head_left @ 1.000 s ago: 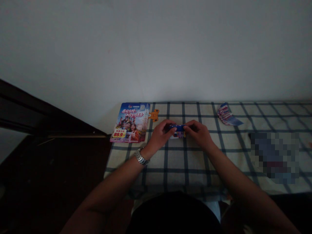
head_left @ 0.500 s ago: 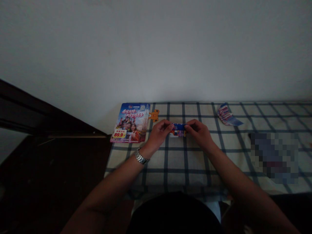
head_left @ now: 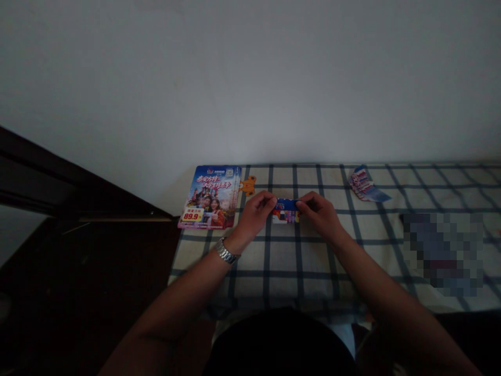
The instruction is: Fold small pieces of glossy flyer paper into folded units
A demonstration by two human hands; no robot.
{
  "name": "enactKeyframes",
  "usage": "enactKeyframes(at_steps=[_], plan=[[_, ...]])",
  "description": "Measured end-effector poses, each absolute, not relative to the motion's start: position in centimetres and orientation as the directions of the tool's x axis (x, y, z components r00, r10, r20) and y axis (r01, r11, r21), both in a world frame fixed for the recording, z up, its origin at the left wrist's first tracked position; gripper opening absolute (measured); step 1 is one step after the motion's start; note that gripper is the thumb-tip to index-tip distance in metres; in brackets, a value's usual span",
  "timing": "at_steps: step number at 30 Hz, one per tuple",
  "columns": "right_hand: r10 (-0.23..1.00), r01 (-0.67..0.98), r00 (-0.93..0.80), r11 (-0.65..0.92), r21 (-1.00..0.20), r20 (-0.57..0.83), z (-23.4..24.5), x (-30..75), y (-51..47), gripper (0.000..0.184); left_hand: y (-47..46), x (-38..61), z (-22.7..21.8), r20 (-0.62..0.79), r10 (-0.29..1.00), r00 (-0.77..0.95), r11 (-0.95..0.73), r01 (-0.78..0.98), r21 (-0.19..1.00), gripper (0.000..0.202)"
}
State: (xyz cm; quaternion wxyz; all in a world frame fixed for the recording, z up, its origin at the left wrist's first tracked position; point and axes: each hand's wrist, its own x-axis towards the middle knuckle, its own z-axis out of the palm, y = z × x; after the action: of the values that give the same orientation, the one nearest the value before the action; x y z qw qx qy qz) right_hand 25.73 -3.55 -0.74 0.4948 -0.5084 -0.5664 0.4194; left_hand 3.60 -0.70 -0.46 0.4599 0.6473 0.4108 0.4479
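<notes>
moved since the frame one second back: our left hand point(head_left: 256, 213), its thumb shifted outward off the blue band of one folded leaflet point(head_left: 287, 210); more of the printed face shows below that band.

item, our right hand point(head_left: 321, 215): at the leaflet's right end, little changed.

grip, both hands: clamped, thumb and fingertips pinching one end of the leaflet each. leaflet located between our hands, over the middle of the checked cloth point(head_left: 282, 263) on the worktop; whether its lower edge touches the cloth, we cannot tell.

handling, in our judgement: we do well to keep both pinches level, line up the edges before pressing, and run each crease from the middle outward; uneven pressure would likely skew the fold.

also held: one stack of flyers point(head_left: 209, 196), left, slightly fanned, top sheet marked 89.9; one orange bear figure point(head_left: 248, 185), just beside it; one pleated paper piece point(head_left: 364, 185), right, well apart; one metal wristwatch point(head_left: 227, 251), on our left wrist.
</notes>
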Motion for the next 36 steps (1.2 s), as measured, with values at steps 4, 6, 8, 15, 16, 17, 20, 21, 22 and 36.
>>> enactKeyframes(at_steps=[4, 6, 8, 15, 16, 17, 20, 21, 22, 36], plan=[[0.988, 0.17, 0.0, 0.154, -0.973, 0.156, -0.7, 25.6, -3.6, 0.034, -0.8, 3.5, -0.1, 0.248, 0.934, 0.256, -0.308, 0.229, 0.923, 0.025], [0.984, 0.174, 0.003, 0.174, -0.969, 0.177, -0.6, 25.6, -3.6, 0.032, -1.0, 3.6, 0.1, 0.251, 0.935, 0.25, -0.312, 0.249, 0.917, 0.024], [0.982, 0.178, -0.001, 0.184, -0.967, 0.187, -0.6, 25.5, -3.6, 0.033, -1.2, 3.7, 0.4, 0.249, 0.94, 0.233, -0.306, 0.251, 0.919, 0.021], [0.982, 0.209, 0.018, 0.178, -0.962, 0.186, -0.6, 25.6, -3.7, 0.035, -1.3, 3.5, 0.4, 0.244, 0.941, 0.235, -0.303, 0.262, 0.916, 0.023], [0.981, 0.213, 0.031, 0.178, -0.961, 0.189, -0.6, 25.7, -3.6, 0.035, -1.2, 3.5, 0.3, 0.24, 0.936, 0.258, -0.304, 0.246, 0.921, 0.024], [0.98, 0.214, 0.048, 0.176, -0.961, 0.191, -0.6, 25.8, -3.5, 0.036, -1.1, 3.5, 0.2, 0.231, 0.931, 0.284, -0.299, 0.224, 0.928, 0.025], [0.977, 0.205, 0.106, 0.158, -0.966, 0.183, -0.6, 26.2, -3.3, 0.037, -1.0, 3.5, 0.0, 0.197, 0.921, 0.337, -0.263, 0.16, 0.952, 0.027], [0.977, 0.204, 0.114, 0.154, -0.967, 0.18, -0.7, 26.3, -3.3, 0.037, -1.0, 3.5, -0.1, 0.188, 0.92, 0.343, -0.25, 0.146, 0.957, 0.028], [0.977, 0.206, 0.117, 0.153, -0.966, 0.18, -0.6, 26.3, -3.3, 0.037, -1.0, 3.5, -0.1, 0.179, 0.92, 0.348, -0.239, 0.137, 0.961, 0.029], [0.98, 0.213, 0.065, 0.173, -0.962, 0.19, -0.7, 26.3, -3.3, 0.035, -0.8, 3.4, -0.9, 0.211, 0.914, 0.346, -0.275, 0.144, 0.951, 0.024]])
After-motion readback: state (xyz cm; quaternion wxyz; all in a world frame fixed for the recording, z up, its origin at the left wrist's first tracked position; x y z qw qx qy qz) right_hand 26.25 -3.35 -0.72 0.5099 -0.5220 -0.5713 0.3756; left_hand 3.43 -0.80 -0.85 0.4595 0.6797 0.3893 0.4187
